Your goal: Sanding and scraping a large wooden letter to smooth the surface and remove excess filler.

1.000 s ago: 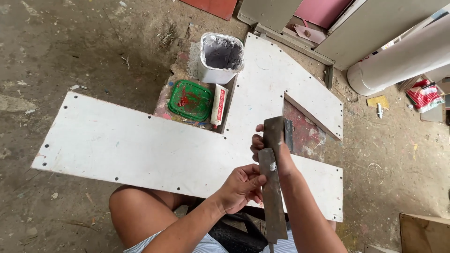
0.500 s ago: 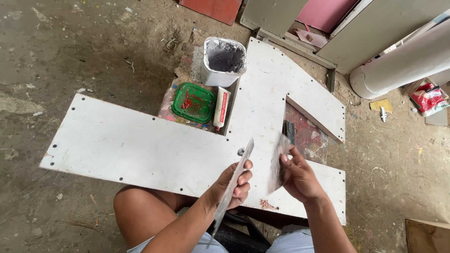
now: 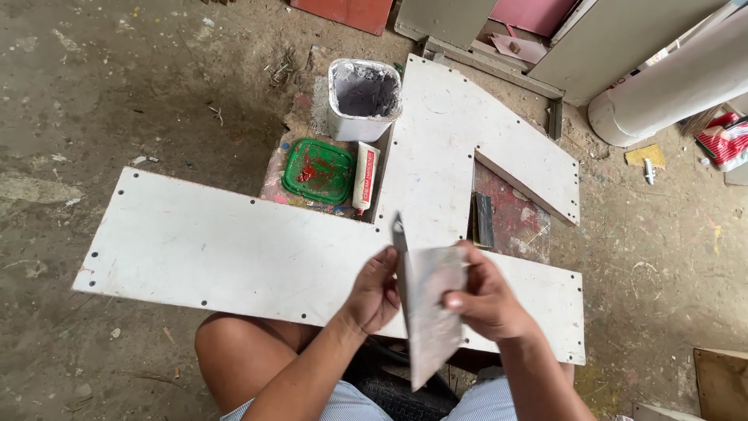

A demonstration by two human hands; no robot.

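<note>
Bare grey concrete floor, dusty, stained, with scattered debris and scraps. Even daylight, soft shadows. Top edge: red flat board, grey-beige panel, pink panel, larger grey slanted panel leaning beside it. Upper right: thick white cylindrical pipe lying on the floor, small yellow scrap just below it. Brown cardboard piece at lower right corner.

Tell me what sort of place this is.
Probably a rough workshop or fabrication yard with a bare dirt-stained concrete floor. A large white cut panel with drilled edge holes lies on the ground, a tub of grey putty stands beside it, and the person's hands hold flat metal scraper blades.
</note>
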